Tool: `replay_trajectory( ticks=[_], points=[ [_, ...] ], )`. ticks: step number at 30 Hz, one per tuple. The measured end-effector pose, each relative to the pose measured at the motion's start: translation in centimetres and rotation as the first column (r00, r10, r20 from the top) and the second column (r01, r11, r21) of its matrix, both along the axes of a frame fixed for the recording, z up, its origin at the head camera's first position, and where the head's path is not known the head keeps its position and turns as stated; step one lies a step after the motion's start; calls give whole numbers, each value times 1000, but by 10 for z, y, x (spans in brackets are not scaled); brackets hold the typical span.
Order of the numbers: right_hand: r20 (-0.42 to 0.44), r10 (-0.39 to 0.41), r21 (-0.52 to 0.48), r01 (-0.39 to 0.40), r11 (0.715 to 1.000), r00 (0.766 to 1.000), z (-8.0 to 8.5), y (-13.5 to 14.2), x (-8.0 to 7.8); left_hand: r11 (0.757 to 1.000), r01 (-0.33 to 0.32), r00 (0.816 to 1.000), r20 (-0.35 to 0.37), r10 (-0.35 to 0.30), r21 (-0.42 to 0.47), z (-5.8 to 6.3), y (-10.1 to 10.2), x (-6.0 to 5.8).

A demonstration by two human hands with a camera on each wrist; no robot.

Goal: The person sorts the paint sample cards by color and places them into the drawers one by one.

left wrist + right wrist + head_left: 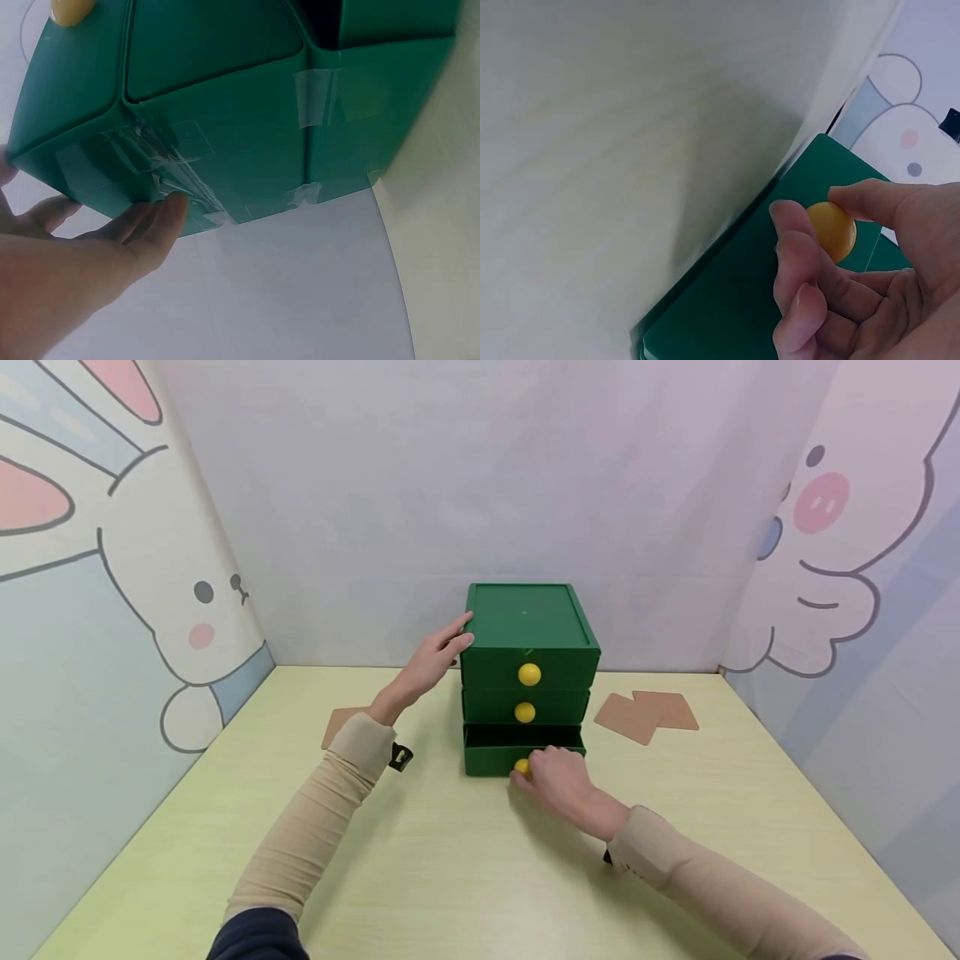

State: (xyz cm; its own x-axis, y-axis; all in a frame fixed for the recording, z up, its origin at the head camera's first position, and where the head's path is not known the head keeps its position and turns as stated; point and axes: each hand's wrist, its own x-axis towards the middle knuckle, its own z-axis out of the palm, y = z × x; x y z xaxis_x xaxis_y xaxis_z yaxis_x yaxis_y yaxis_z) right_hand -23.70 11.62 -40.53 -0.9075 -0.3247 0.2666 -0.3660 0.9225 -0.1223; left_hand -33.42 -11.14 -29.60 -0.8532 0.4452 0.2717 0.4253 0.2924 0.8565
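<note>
Bench (450,877) is carrying drawers (498,675), right grip (560,779) pinching a knob (522,767) at its ten o'clock, left grip (429,663), fingers extended, touching their side.

Brown cards (627,718), pale table (450,877), rabbit drawing (168,602)

The green cabinet (525,610) stands upright before me on the surface (450,877), front towards me. Its top drawer (487,668) and middle drawer (487,706) sit closed, each with a round yellow knob at the centre. The bottom drawer (487,762) is pulled partly out, its inside dark, and I pinch its yellow knob (832,231) in my right grip (558,777). Clear tape (319,97) bridges seams on the cabinet's left side.
</note>
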Motion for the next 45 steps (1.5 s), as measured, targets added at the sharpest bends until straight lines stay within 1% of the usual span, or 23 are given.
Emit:
replay_trajectory(
  ticks=[3,7,13,22,30,36,43,44,45],
  points=[
    [-15,20,-8,-21,1000,1000,0,0,5,1000,4,1000,1,-4,0,0,-1,0],
    [-34,40,15,-40,999,999,0,-1,12,1000,1,1000,-3,-1,-6,0,-1,1],
    [0,51,43,-51,998,999,0,-2,23,1000,-6,1000,-2,5,-13,0,-1,1],
    [6,64,83,-64,994,998,1,-4,43,1000,-2,1000,0,2,-8,1,-1,2],
    [-49,93,104,-87,991,995,0,-3,62,1000,-1,1000,0,1,-14,1,-1,2],
    [-42,109,102,-104,989,993,0,-2,69,1000,-2,1000,-13,2,-18,1,-1,1],
    [-50,126,109,-120,987,991,0,0,75,1000,-4,1000,-9,4,-24,0,-1,0],
    [-52,128,109,-122,986,990,1,0,76,1000,-3,1000,-11,2,-24,0,-1,0],
    [-52,130,109,-123,986,990,1,0,77,1000,0,1000,-6,0,-25,3,-1,4]
  ],
)
